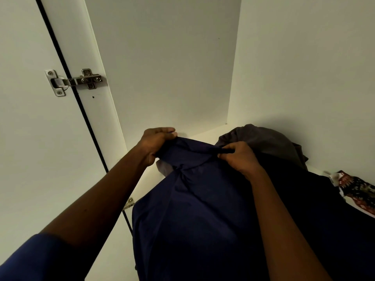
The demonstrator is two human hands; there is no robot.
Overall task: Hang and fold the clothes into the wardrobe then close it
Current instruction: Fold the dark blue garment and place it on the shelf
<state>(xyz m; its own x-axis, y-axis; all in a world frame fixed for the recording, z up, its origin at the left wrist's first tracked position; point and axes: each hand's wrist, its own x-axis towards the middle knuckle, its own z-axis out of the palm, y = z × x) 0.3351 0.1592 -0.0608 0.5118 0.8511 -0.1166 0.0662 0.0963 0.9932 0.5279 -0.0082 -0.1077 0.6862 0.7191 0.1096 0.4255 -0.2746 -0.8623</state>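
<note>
The navy garment [192, 209] fills the near middle of the view inside the open wardrobe. Its top edge is bunched between my two hands, and the rest falls towards me until the bottom of the picture cuts it off. What lies under the cloth is hidden.

At the far left is the white wardrobe door [24, 118], joined to the side panel by a metal hinge [75, 81]. A dark gap runs down between door and panel. Lower down, only a corner of a second hinge [128, 203] shows beside the garment's left edge. My blue sleeve [30, 260] is cut off at the near left corner.

My left hand [156, 142] holds the garment's upper left corner, with the fingers curled over the cloth and the thumb underneath. Just below that hand a pale patch [164, 167] peeps out from under the navy cloth; I cannot make out what it is. Behind it rises the wardrobe's plain white back panel [172, 67], with a white shelf [203, 133] at its foot.

My right hand [241, 157] pinches a dark fold at the garment's upper right, fingers closed tight on it. Just beyond this hand a dark grey garment [267, 140] lies heaped on the shelf, its near part hidden by the hand and the navy cloth. At the far right a patterned cloth [357, 189] in red, white and dark colours is cut off by the frame, its print too small to read.
</note>
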